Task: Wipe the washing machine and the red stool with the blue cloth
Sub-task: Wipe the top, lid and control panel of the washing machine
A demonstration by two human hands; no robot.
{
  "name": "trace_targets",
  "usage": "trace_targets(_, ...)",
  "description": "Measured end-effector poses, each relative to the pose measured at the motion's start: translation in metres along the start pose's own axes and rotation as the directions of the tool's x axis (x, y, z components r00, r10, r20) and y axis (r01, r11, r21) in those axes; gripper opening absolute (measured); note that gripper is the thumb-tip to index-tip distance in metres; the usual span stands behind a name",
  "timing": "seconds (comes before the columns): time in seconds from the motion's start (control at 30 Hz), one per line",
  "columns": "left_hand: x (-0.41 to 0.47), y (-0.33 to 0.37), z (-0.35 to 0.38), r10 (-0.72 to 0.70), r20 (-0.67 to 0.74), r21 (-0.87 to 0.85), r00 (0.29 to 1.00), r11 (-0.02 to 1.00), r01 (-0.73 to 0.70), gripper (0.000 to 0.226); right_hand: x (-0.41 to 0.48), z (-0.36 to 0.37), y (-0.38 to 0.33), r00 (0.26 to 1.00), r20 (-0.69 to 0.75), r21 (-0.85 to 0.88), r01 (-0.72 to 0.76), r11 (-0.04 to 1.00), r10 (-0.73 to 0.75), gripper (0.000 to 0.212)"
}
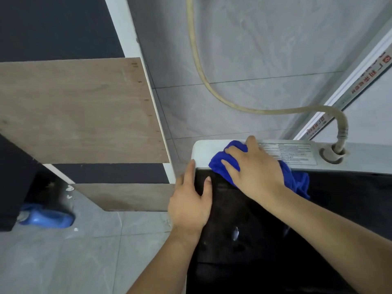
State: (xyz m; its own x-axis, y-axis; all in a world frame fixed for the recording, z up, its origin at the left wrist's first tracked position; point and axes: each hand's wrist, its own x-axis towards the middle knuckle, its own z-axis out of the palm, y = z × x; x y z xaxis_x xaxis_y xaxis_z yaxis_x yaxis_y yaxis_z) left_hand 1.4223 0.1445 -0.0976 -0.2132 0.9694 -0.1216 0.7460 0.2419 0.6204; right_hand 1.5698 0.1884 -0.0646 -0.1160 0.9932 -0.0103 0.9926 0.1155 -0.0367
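The washing machine [350, 158] fills the lower right, with a white back panel and a dark glossy lid. My right hand [254, 168] presses the bunched blue cloth [297, 181] flat against the machine's back left corner, where the white panel meets the lid. My left hand [191, 202] rests on the machine's left edge, fingers spread, thumb on the lid. The red stool is not in view.
A beige hose [212, 85] runs down the grey tiled wall into a fitting [333, 154] on the machine's back panel. A wooden board [80, 111] leans at the left. A blue bottle [46, 217] lies on the grey floor at the lower left.
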Motion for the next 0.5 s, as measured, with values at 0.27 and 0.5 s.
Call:
trace_targets(0.27, 0.0, 0.002, -0.004, -0.022, 0.027, -0.032, 0.999, 0.999, 0.023, 0.054, 0.047, -0.003, -0.027, 0.999, -0.028, -0.033, -0.024, 0.999, 0.023, 0.036)
trace_targets(0.5, -0.012, -0.02, -0.002, -0.04, -0.023, -0.2, 0.999, 0.979, 0.034, 0.05, 0.018, -0.004, -0.018, 1.0, 0.011, 0.012, -0.017, 1.0, 0.017, 0.038)
